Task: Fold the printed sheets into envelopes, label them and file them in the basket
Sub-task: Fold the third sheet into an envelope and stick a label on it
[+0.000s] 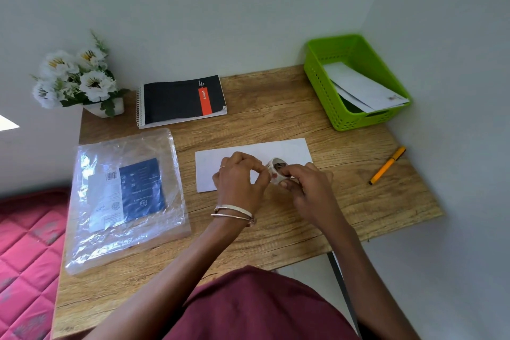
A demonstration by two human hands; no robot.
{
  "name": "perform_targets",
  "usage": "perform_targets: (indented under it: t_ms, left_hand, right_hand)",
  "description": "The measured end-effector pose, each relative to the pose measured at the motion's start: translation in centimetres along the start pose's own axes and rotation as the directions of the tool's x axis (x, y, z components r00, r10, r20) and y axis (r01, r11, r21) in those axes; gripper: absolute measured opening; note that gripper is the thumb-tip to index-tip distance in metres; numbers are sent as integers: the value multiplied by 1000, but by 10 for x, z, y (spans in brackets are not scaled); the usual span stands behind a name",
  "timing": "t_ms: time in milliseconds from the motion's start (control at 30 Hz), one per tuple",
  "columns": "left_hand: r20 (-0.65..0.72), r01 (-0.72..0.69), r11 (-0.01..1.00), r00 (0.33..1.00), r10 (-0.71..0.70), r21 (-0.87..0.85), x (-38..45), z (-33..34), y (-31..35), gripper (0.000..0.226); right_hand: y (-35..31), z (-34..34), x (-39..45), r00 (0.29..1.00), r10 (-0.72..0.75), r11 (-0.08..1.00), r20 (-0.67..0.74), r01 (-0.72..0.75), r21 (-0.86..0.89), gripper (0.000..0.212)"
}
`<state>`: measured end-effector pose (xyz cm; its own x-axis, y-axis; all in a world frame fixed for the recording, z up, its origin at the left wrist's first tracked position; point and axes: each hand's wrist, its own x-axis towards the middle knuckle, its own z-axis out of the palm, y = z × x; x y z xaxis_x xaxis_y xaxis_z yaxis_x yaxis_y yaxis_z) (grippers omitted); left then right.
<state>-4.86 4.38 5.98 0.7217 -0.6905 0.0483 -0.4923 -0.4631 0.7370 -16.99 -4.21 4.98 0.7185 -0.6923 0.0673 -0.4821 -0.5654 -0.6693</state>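
Observation:
A white envelope (284,150) lies flat in the middle of the wooden desk (276,119). Just above it, both hands meet around a small roll of patterned sticker tape (276,168). My right hand (309,188) grips the roll from the right side. My left hand (240,179) pinches at the roll's left edge with thumb and forefinger. A green plastic basket (328,83) stands at the desk's back right corner with white envelopes (361,88) leaning inside it.
A yellow pen (387,165) lies right of the envelope. At the back sits a black spiral notebook (182,101) beside a pot of white flowers (77,80). A clear plastic bag with a blue card (124,196) covers the desk's left side. A pink quilt (27,257) lies at far left.

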Motion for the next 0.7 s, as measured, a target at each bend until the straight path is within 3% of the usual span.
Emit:
perform_targets:
  t_ms: [300, 533, 600, 700]
  left_hand:
    - [116, -62, 995, 991, 71, -81, 4, 2, -8, 2]
    - [98, -160, 977, 980, 175, -143, -1, -4, 4, 5]
    - [63, -123, 971, 988, 139, -207, 3, -11, 4, 10]
    - [146, 134, 908, 986, -81, -398, 6, -19, 7, 8]
  right_hand:
    - [3, 3, 3, 987, 131, 990, 90, -136, 46, 18]
    - [12, -1, 8, 974, 208, 975, 88, -200, -93, 29]
    - [15, -7, 7, 975, 210, 977, 76, -208, -36, 25]
    - [21, -14, 5, 976, 214, 976, 38, -215, 16, 28]
